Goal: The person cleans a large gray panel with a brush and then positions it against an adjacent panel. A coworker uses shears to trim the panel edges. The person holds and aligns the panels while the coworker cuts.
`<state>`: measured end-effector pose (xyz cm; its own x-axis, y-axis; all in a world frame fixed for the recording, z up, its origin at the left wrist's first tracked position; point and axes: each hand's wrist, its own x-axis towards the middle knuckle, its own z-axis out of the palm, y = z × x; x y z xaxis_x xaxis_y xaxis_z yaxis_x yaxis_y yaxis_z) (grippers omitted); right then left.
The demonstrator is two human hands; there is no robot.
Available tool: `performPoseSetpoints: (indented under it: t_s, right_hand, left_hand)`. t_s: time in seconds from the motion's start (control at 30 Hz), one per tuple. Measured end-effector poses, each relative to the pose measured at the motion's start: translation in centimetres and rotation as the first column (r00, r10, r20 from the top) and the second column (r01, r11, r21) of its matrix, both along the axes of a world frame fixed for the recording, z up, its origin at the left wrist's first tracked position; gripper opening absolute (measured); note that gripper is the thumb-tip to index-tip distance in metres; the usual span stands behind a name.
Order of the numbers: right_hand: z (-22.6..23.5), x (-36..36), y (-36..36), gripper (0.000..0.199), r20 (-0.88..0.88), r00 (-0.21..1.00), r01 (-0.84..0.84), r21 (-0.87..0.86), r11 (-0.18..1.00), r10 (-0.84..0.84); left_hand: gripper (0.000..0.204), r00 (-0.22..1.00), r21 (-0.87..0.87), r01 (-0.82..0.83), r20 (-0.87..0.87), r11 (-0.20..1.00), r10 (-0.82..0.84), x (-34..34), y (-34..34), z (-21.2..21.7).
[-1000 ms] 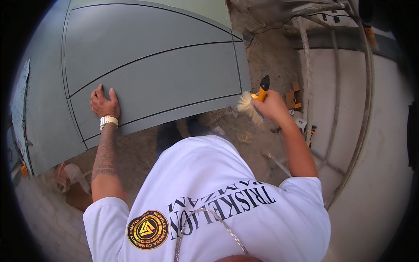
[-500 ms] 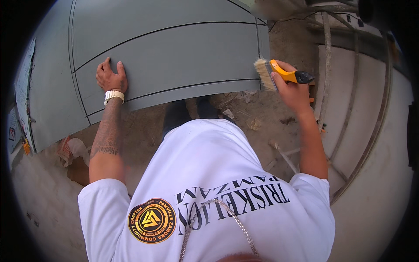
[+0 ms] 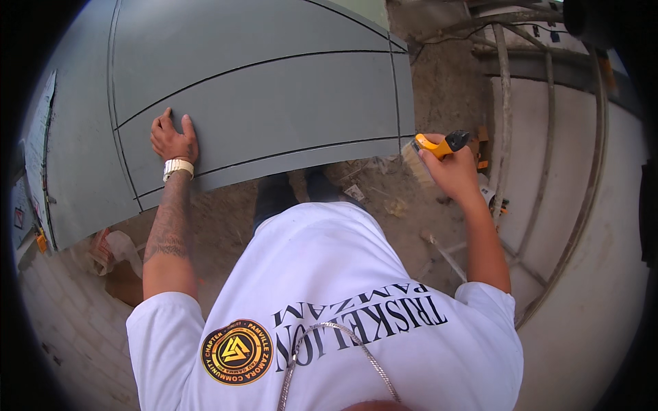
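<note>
Left hand (image 3: 175, 142): opened out, thumb apart from the slightly bent fingers, resting palm down on the left part of the panel (image 3: 274, 103).
Left wrist: wears a pale band (image 3: 178, 168).
Right hand (image 3: 456, 171): closed around the handle of the brush (image 3: 430, 144), thumb and fingers clamped on it.
Brush: at the panel's near right corner, black handle end toward the right, pale bristles at the left; whether they touch the panel's edge, I cannot tell.
Panel: grey, marked with dark lines, spreading from the far left to just beside the brush.
Right side: a metal frame (image 3: 504, 103) stands beyond the right hand.
</note>
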<state>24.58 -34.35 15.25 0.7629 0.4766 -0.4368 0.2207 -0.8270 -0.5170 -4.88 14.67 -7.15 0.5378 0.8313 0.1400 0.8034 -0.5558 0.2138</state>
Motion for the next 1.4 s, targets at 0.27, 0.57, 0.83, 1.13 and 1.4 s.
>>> performPoseSetpoints:
  t_s: [0.27,0.57,0.83,1.13,1.4]
  right_hand:
    - [-1.0,4.0,-7.9,0.041,0.409,0.911,-0.001,-0.144,0.990,0.061]
    - [-5.0,4.2,-8.3,0.037,0.310,0.949,0.010,0.149,0.989,-0.057]
    - [-14.1,-0.6,-17.8,0.042,0.055,0.987,0.151,-0.023,0.988,-0.149]
    - [-21.1,-8.2,-24.5,0.045,-0.185,0.960,0.166,-0.233,0.958,-0.212]
    - [-21.4,-7.5,-24.2,0.046,-0.106,0.949,0.268,-0.233,0.935,-0.298]
  left_hand:
    - [0.062,1.000,-0.022,-0.001,-0.016,1.000,0.001,0.0,-0.1,0.2]
    - [0.056,0.996,-0.115,0.028,0.088,0.993,-0.018,0.0,0.2,2.7]
    - [0.026,0.893,-0.977,0.212,0.181,0.030,-0.413,-7.0,-18.4,4.6]
    - [0.038,0.826,-0.958,-0.122,0.048,-0.261,-0.562,-9.2,-22.9,-4.9]
    - [0.025,0.982,-0.989,0.136,0.127,0.059,-0.140,-9.2,-22.1,-4.2]
